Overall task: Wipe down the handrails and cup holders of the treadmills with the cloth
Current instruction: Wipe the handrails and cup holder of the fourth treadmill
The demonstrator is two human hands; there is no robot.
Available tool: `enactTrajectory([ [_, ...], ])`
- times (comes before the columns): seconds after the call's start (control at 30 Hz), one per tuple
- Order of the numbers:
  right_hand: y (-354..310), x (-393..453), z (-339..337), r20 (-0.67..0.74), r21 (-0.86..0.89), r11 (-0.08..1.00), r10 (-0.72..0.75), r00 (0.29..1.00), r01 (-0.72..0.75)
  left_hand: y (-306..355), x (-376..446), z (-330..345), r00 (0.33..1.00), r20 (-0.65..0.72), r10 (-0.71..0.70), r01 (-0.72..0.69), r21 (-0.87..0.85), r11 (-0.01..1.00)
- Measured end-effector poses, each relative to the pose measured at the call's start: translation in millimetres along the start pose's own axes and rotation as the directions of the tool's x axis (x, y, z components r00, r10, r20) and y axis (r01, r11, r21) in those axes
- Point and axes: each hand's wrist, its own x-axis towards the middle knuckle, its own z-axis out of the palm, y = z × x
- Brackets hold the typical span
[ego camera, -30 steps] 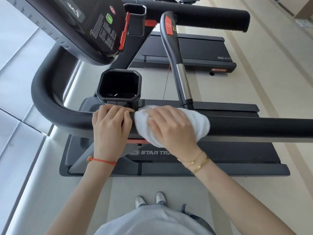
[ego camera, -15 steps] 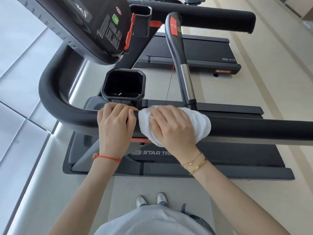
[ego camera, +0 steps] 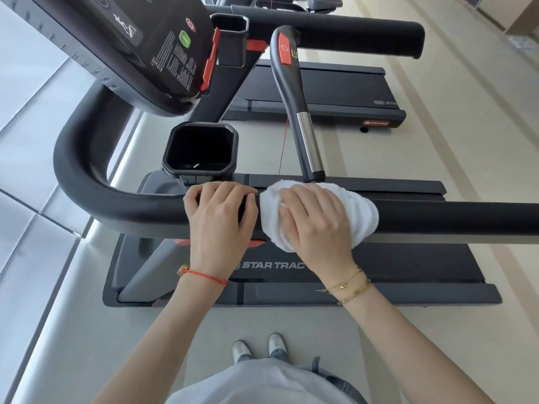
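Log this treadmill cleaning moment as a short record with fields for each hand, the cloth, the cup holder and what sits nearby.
left hand: left hand grips the black padded handrail, fingers curled over its top
right hand: right hand presses the white terry cloth onto the same handrail
cloth: bunched, wrapped over the rail, right beside the left hand
cup holder: black octagonal cup holder, just beyond the left hand; no cloth in it
nearby: grey metal-banded grip bar rises behind the cloth

Right of my cloth the handrail runs bare; left, my other hand blocks it, the cup holder just beyond.
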Motion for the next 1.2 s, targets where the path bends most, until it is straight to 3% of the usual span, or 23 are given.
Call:
enactTrajectory([
  [0.1, 31.3, -15.4, -13.1, 0.010, -0.056, 0.998, -0.013, 1.000, 0.014, 13.6, 1.5, 6.5, 0.999, 0.005, 0.052, -0.052, -0.009, 0.999],
  [0.23, 75.9, -22.9, -33.2, 0.004, -0.117, 0.974, 0.197, 0.980, -0.195, 36.0, 3.3, 16.6, 0.992, 0.059, 0.108, -0.105, -0.041, 0.994],
  [0.33, 93.2, -11.0, -41.9, 0.119, -0.143, 0.936, 0.338, 0.934, -0.321, 55.8, 5.1, 23.6, 0.984, 0.123, 0.129, -0.122, -0.063, 0.990],
  [0.4, 94.6, -6.7, -41.4, 0.227, -0.148, 0.951, 0.299, 0.927, -0.271, 69.6, 5.3, 29.2, 0.975, 0.160, 0.151, -0.140, -0.079, 0.987],
  [0.47, 96.1, -7.4, -40.7, 0.259, -0.074, 0.985, 0.168, 0.951, -0.154, 82.8, 5.8, 36.1, 0.970, 0.175, 0.169, -0.153, -0.099, 0.983],
  [0.6, 117.0, -26.3, -44.9, 0.074, -0.009, 0.999, -0.035, 0.997, 0.036, 112.5, 8.8, 51.2, 0.960, 0.223, 0.171, -0.136, -0.163, 0.977],
  [0.8, 183.7, -55.0, -60.6, -0.033, -0.027, 0.999, 0.016, 0.999, -0.017, 172.2, 11.8, 85.5, 0.936, 0.306, 0.174, -0.147, -0.109, 0.983],
  [1.2, 321.9, -95.9, -114.7, 0.105, -0.033, 0.993, 0.120, 0.987, -0.117, 286.3, 6.9, 157.8, 0.975, 0.146, 0.166, -0.164, -0.031, 0.986],
])
